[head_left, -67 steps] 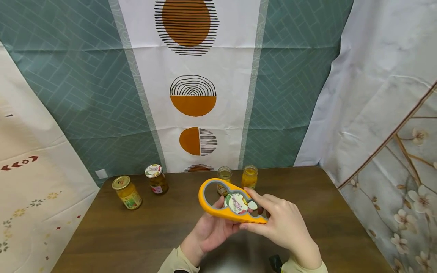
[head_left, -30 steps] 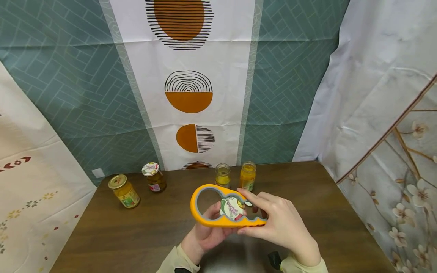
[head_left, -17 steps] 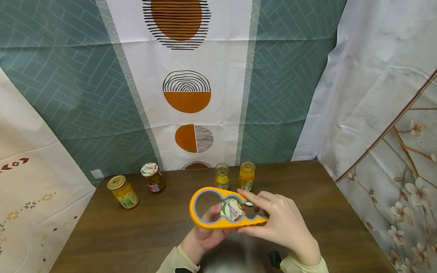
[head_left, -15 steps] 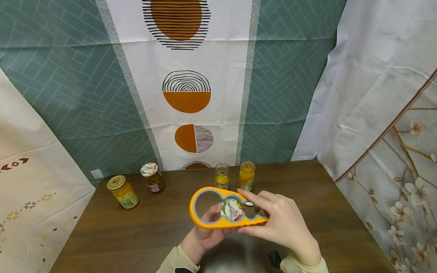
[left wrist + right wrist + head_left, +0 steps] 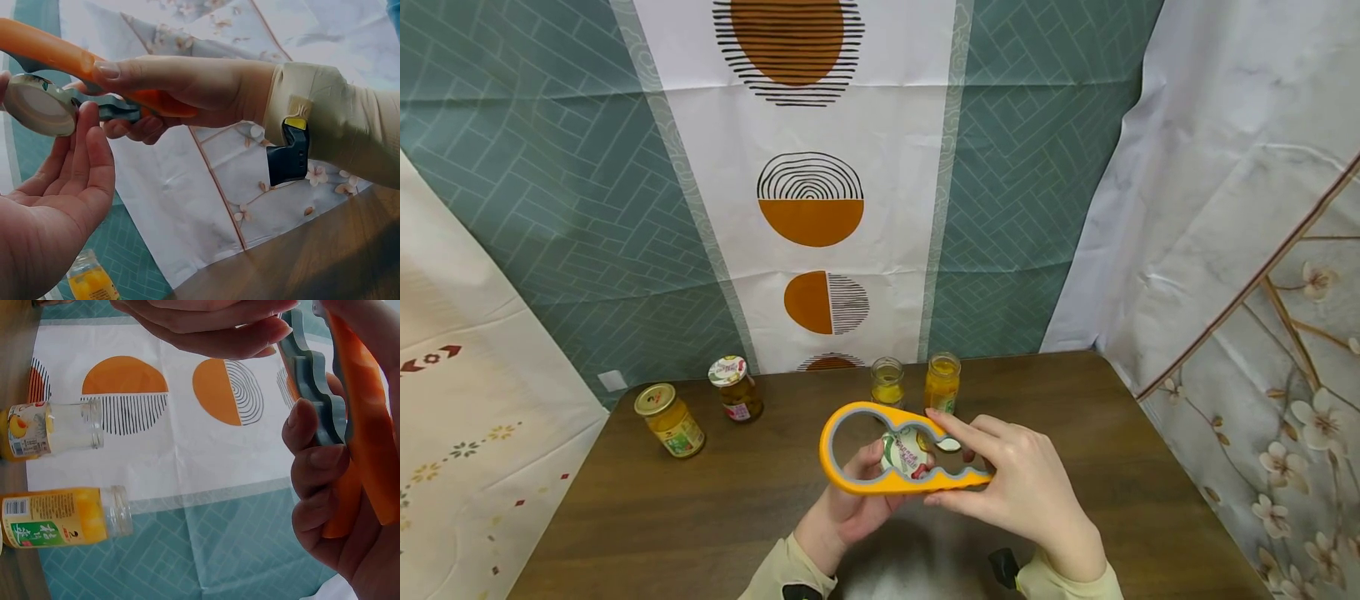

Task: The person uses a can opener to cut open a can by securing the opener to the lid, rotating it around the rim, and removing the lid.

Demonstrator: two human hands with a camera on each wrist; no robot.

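My left hand (image 5: 861, 500) holds a round jar lid (image 5: 902, 452) by its edge, its printed white top toward the head camera. The lid's pale underside (image 5: 39, 107) shows in the left wrist view, with no jar beneath it. My right hand (image 5: 1022, 479) grips the handle ends of an orange jar opener (image 5: 831, 450) with grey wavy inner edges. In the head view, the opener's middle notch frames the lid, and its large round loop points left. The left thumb shows through that loop. Both hands are above the table.
Two jars without lids, one pale (image 5: 887, 379) and one yellow (image 5: 942, 385), stand at the back of the brown table (image 5: 700, 517). To the left are a gold-lidded jar (image 5: 672, 421) and a jar with a printed lid (image 5: 735, 389). Patterned cloths hang behind.
Over the last half second, the opener and both hands have risen slightly. The lid has shifted a little left within the opener. Both grips stay the same, and the jars have not been moved.
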